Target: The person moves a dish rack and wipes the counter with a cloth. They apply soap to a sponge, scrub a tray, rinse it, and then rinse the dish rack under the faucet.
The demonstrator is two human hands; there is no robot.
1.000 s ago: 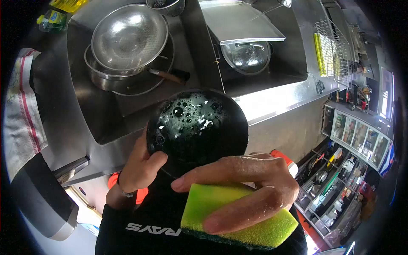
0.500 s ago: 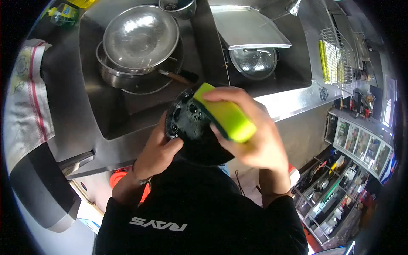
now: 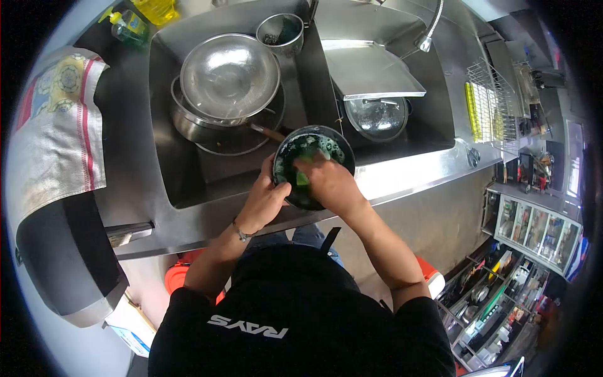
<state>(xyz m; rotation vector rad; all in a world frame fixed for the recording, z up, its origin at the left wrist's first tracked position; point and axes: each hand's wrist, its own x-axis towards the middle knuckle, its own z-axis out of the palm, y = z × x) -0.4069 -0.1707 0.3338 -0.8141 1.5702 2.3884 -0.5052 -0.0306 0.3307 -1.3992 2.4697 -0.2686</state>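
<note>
A dark round bowl [image 3: 347,157] with white suds inside is held over the front edge of the sink. My left hand [image 3: 266,200] grips its left rim, thumb on the near side. My right hand [image 3: 330,182] is inside the bowl, closed on a green sponge [image 3: 303,178] that shows only partly and is blurred. Behind the bowl, in the left basin, a mesh strainer [image 3: 230,75] rests on a steel pot [image 3: 188,122]. A wooden handle [image 3: 267,132] points towards the bowl.
The right basin holds a metal tray [image 3: 370,70] and a glass lid [image 3: 377,118] below a faucet [image 3: 424,43]. A small steel pot [image 3: 281,38] stands behind the strainer. Soap bottles [image 3: 129,28] and a towel [image 3: 69,125] lie left; a wire rack [image 3: 493,103] is right.
My right hand and the sponge have moved down into the bowl. The bowl is now tilted more towards the camera, its inside showing. The whole view has shifted.
</note>
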